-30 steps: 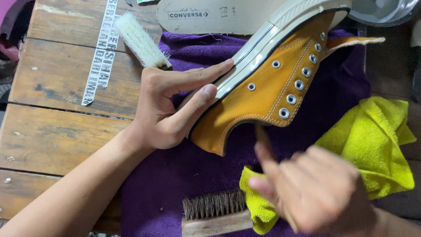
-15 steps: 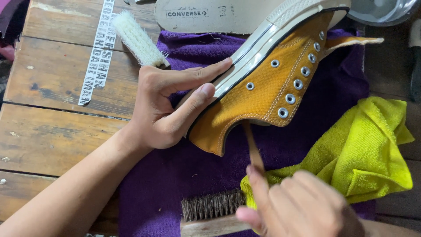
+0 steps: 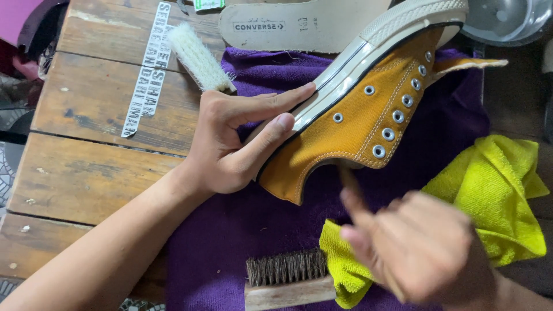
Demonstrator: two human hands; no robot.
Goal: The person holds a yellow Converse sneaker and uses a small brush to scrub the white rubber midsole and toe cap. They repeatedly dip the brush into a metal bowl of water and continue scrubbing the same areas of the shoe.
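Observation:
A mustard-yellow canvas sneaker [image 3: 357, 124] with a white rubber sole lies on its side on a purple towel [image 3: 242, 230]. My left hand [image 3: 242, 138] grips its heel end, fingers stretched along the sole. My right hand [image 3: 417, 247], blurred, is closed on a thin wooden brush handle [image 3: 348, 179]. The handle's far end disappears inside the shoe's opening, so the brush head is hidden.
A brown-bristled wooden brush [image 3: 288, 279] lies at the towel's near edge. A yellow-green cloth [image 3: 489, 190] sits at the right. A white soft-bristled brush [image 3: 199, 57] and a loose insole [image 3: 299, 26] lie at the back, and a clear bowl [image 3: 507, 20] stands at the top right. The table [image 3: 92, 161] is wooden planks.
My right hand has moved the thin brush handle back and forth under the shoe's opening, drawing back toward me and then forward again. The left hand and shoe have stayed put.

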